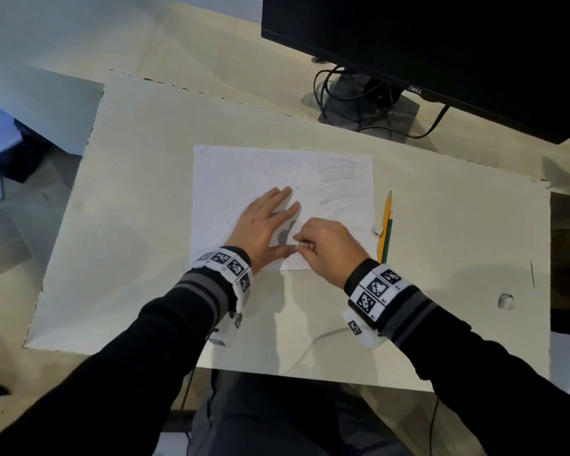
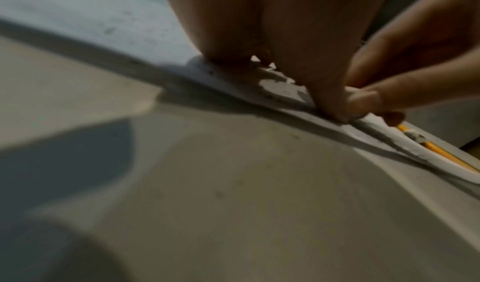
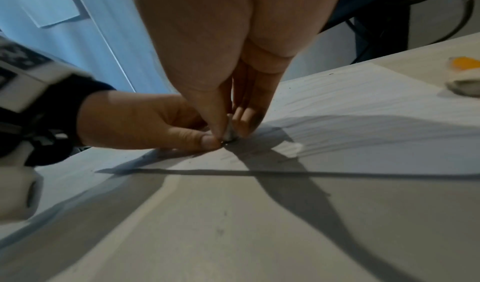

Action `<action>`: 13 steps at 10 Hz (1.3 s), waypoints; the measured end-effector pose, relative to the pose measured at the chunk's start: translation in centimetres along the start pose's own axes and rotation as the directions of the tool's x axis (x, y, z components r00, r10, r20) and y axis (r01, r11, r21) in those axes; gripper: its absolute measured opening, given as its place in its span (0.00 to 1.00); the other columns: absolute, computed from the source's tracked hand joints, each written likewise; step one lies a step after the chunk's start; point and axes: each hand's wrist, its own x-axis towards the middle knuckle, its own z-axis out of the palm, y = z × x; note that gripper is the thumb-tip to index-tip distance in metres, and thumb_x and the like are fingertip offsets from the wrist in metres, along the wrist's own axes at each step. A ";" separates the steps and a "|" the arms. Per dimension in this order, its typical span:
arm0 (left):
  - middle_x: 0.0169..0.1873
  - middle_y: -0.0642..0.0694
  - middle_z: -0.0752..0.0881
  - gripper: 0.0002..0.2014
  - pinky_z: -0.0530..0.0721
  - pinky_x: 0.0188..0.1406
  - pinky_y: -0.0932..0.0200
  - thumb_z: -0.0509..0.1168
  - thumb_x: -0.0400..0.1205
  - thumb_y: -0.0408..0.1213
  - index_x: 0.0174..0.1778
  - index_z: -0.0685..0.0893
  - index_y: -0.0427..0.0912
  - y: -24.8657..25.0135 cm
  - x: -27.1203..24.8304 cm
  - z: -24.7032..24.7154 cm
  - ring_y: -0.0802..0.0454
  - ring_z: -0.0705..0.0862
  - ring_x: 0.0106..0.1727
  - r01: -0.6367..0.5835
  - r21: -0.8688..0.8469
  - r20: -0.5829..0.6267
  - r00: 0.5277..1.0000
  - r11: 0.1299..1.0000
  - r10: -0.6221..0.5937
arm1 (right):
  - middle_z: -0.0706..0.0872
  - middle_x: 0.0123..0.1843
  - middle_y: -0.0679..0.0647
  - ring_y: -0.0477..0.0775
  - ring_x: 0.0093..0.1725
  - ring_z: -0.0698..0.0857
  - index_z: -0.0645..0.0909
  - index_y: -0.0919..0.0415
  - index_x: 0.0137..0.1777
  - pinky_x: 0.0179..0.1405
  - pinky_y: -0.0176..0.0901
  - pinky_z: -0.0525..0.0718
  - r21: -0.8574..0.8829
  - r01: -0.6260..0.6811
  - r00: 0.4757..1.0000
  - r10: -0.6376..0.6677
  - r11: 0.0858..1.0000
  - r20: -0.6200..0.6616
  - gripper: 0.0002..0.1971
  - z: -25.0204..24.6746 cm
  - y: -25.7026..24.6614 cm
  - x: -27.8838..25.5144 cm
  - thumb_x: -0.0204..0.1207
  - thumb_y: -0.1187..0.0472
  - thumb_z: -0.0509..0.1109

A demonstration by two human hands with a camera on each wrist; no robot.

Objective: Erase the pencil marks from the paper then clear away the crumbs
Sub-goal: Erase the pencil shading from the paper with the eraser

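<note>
The sheet of paper (image 1: pixel 244 172) lay flat on the white desk (image 1: pixel 139 225), with the person's left hand (image 1: pixel 264 225) spread on it, fingers straight and pressing down to keep it from sliding. The right hand (image 1: pixel 326 248) was curled tight near the sheet's near edge, thumb and fingertips pinching a small grey eraser (image 3: pixel 230 133) whose tip touched the paper just beside the left thumb. Judging by the sheet, the erasing was well along but not finished: the left and middle parts looked mostly clean, while faint pencil marks (image 1: pixel 343 189) showed as curved strokes across the right side, well apart from where the eraser worked. Dark crumbs (image 1: pixel 298 187) were scattered over the cleaned area, so the clearing step had not begun. Two pencils, one yellow (image 1: pixel 385 225) and one green (image 1: pixel 388 240), lay just beside the paper's right edge, with what appeared to be a second eraser (image 1: pixel 378 230) touching them.
</note>
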 end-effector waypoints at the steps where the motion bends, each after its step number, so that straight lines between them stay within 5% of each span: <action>1: 0.86 0.47 0.55 0.44 0.47 0.82 0.47 0.76 0.75 0.52 0.85 0.64 0.47 -0.6 0.0 -0.1 0.47 0.50 0.87 -0.015 0.004 0.079 0.997 1.000 0.015 | 0.87 0.47 0.56 0.58 0.48 0.85 0.90 0.64 0.52 0.51 0.49 0.83 -0.022 -0.053 0.998 0.053 0.998 -0.041 0.07 -1.0 1.2 1.0 0.78 0.63 0.73; 2: 0.87 0.49 0.51 0.46 0.41 0.81 0.51 0.76 0.75 0.54 0.86 0.60 0.49 -0.4 -0.1 -0.2 0.51 0.46 0.87 -0.012 0.017 0.095 0.995 1.000 0.011 | 0.86 0.49 0.58 0.59 0.50 0.84 0.89 0.65 0.54 0.52 0.47 0.81 -0.058 -0.078 0.994 0.073 0.995 -0.083 0.08 -1.3 1.4 1.3 0.79 0.65 0.71; 3: 0.87 0.50 0.49 0.49 0.38 0.81 0.52 0.75 0.74 0.57 0.87 0.58 0.50 -0.3 -0.3 -0.1 0.52 0.44 0.87 -0.008 0.049 0.100 0.995 0.999 0.003 | 0.86 0.50 0.58 0.59 0.52 0.83 0.88 0.65 0.55 0.54 0.46 0.80 -0.092 0.034 0.998 -0.029 0.995 0.050 0.08 -0.4 0.6 0.0 0.79 0.66 0.70; 5: 0.87 0.50 0.47 0.53 0.38 0.82 0.50 0.78 0.70 0.56 0.87 0.56 0.50 -0.3 -0.1 -0.4 0.52 0.43 0.87 0.000 0.057 0.135 0.991 0.998 -0.008 | 0.85 0.49 0.57 0.59 0.50 0.84 0.88 0.66 0.53 0.53 0.49 0.82 -0.095 -0.093 0.994 0.088 0.991 -0.059 0.08 -1.4 1.5 0.8 0.80 0.64 0.70; 6: 0.87 0.50 0.47 0.55 0.38 0.82 0.50 0.79 0.68 0.58 0.87 0.56 0.50 -0.3 -0.1 -0.3 0.52 0.42 0.87 0.004 0.059 0.139 0.990 0.998 -0.013 | 0.85 0.50 0.58 0.59 0.50 0.84 0.87 0.67 0.53 0.53 0.49 0.82 -0.097 0.015 0.997 -0.008 0.995 0.074 0.08 -0.4 0.4 -0.7 0.80 0.65 0.70; 8: 0.87 0.51 0.48 0.56 0.41 0.83 0.48 0.79 0.67 0.58 0.87 0.56 0.50 -0.4 0.0 -0.2 0.52 0.43 0.87 0.018 0.057 0.147 0.989 0.998 -0.026 | 0.85 0.52 0.58 0.59 0.52 0.83 0.87 0.66 0.56 0.53 0.44 0.78 -0.128 -0.076 0.996 0.070 0.989 -0.048 0.09 -1.1 1.3 0.3 0.81 0.64 0.69; 9: 0.87 0.50 0.48 0.56 0.42 0.84 0.46 0.79 0.68 0.60 0.87 0.56 0.50 -0.2 0.0 -0.4 0.51 0.43 0.87 0.015 0.059 0.149 0.988 0.998 -0.024 | 0.85 0.51 0.60 0.61 0.52 0.83 0.87 0.67 0.56 0.53 0.50 0.81 -0.137 0.049 0.995 -0.036 0.989 0.098 0.09 0.1 0.5 -1.2 0.81 0.65 0.68; 11: 0.87 0.48 0.43 0.56 0.40 0.84 0.49 0.74 0.71 0.65 0.88 0.50 0.50 0.6 0.5 -0.9 0.49 0.41 0.87 -0.003 0.259 0.240 0.969 0.966 -0.061 | 0.85 0.52 0.57 0.60 0.50 0.85 0.87 0.65 0.57 0.52 0.50 0.83 -0.115 -0.031 0.999 0.032 0.993 0.005 0.09 0.0 0.6 -0.8 0.81 0.64 0.69; 12: 0.87 0.49 0.42 0.56 0.38 0.84 0.50 0.72 0.72 0.67 0.88 0.48 0.51 0.3 0.3 -0.9 0.49 0.40 0.87 -0.020 0.262 0.242 0.969 0.965 -0.046 | 0.84 0.55 0.56 0.60 0.50 0.85 0.87 0.64 0.60 0.54 0.54 0.84 -0.108 0.023 0.995 -0.012 0.994 0.098 0.11 0.3 0.2 -1.5 0.82 0.63 0.68; 13: 0.87 0.49 0.40 0.56 0.37 0.84 0.50 0.71 0.72 0.66 0.88 0.46 0.51 0.4 0.4 -1.0 0.50 0.38 0.87 -0.017 0.266 0.270 0.961 0.964 -0.058 | 0.83 0.55 0.56 0.58 0.51 0.84 0.87 0.64 0.61 0.54 0.50 0.83 -0.103 -0.044 0.999 0.046 0.994 0.020 0.11 -0.8 1.1 -0.3 0.83 0.62 0.68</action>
